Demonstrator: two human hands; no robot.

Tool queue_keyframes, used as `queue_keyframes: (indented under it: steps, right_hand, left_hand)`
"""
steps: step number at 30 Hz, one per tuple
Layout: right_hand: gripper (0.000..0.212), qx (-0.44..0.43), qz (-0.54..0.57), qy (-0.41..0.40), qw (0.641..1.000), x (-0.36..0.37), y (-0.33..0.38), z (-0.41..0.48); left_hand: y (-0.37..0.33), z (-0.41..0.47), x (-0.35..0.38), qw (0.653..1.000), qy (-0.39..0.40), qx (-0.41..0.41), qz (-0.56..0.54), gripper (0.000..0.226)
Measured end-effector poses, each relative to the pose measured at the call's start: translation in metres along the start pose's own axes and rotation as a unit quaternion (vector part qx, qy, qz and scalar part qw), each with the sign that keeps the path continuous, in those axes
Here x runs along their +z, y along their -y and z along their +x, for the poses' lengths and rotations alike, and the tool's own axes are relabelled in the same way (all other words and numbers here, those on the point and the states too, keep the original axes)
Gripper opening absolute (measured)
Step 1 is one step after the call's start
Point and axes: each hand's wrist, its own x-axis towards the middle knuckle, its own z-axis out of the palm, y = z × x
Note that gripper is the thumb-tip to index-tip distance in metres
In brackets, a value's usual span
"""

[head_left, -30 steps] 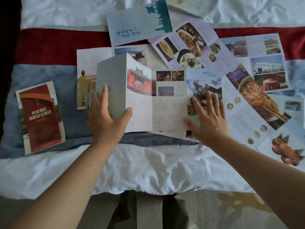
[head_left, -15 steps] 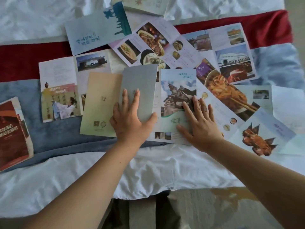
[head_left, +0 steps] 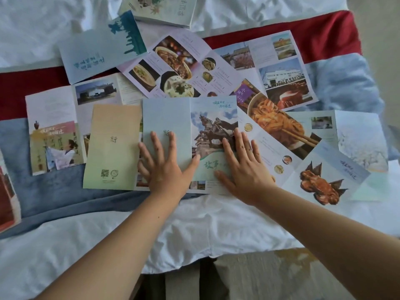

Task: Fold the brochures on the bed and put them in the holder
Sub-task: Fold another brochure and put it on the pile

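A partly folded brochure lies on the bed in front of me, its grey-blue panel folded over the middle and a horse-statue cover panel on the right. My left hand presses flat on the grey-blue panel with fingers spread. My right hand lies flat on the statue panel beside it. A tan panel with a QR code sticks out to the left. No holder is in view.
Several unfolded brochures with food and building photos fan out to the right and behind. A folded red brochure lies at the far left edge. A folded stack sits at the top. The bed's front edge is near me.
My left hand has folded the raised grey-blue panel down to the right and now presses it flat. The tan panel came into view. My right hand stayed on the statue panel.
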Motion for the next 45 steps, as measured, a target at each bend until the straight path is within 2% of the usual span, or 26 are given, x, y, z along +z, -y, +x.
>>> queue_keyframes:
  steps: [4,9,12,15,18,24,29,32,36,39,42,45]
  right_hand:
    - [0.077,0.011,0.010,-0.017,1.000,0.004,0.012,0.010]
    - [0.080,0.051,0.025,-0.030,0.998,0.013,0.034,0.016]
    - [0.083,0.061,0.025,-0.032,0.997,0.016,0.044,0.019]
    - [0.082,0.025,0.013,-0.030,0.999,0.021,0.053,0.023]
    - [0.081,-0.042,0.004,-0.021,0.999,0.023,0.066,0.025]
    - [0.081,-0.070,0.048,-0.011,0.996,0.010,0.094,0.034]
    - [0.080,-0.112,0.076,-0.040,0.990,-0.001,0.134,0.046]
    - [0.081,-0.130,0.085,-0.044,0.987,-0.009,0.161,0.055]
    - [0.076,-0.141,0.072,-0.033,0.987,-0.007,0.197,0.070]
    - [0.070,-0.151,0.034,-0.013,0.988,0.009,0.217,0.082]
    - [0.068,-0.156,-0.019,0.010,0.988,0.024,0.233,0.086]
    - [0.068,-0.167,-0.035,0.014,0.985,0.033,0.250,0.082]
  left_hand:
    - [0.005,-0.003,0.001,0.999,0.000,0.028,0.021,0.100]
    - [0.022,-0.009,0.003,0.996,-0.018,0.064,-0.063,0.138]
    - [0.036,-0.010,0.005,0.990,-0.039,0.102,-0.090,0.144]
    - [0.042,-0.011,0.004,0.986,-0.021,0.121,-0.117,0.137]
    - [0.046,-0.012,0.001,0.982,-0.040,0.151,-0.105,0.123]
    - [0.071,-0.013,-0.015,0.960,-0.024,0.211,-0.181,0.124]
    - [0.093,-0.022,-0.044,0.942,-0.059,0.242,-0.223,0.112]
    - [0.113,-0.024,-0.063,0.937,-0.098,0.264,-0.205,0.108]
    - [0.143,-0.026,-0.082,0.945,-0.150,0.237,-0.165,0.103]
    - [0.171,-0.025,-0.083,0.958,-0.157,0.199,-0.132,0.096]
    - [0.197,-0.024,-0.073,0.977,-0.119,0.154,-0.091,0.085]
    - [0.216,-0.023,-0.064,0.994,-0.043,0.100,-0.029,0.075]
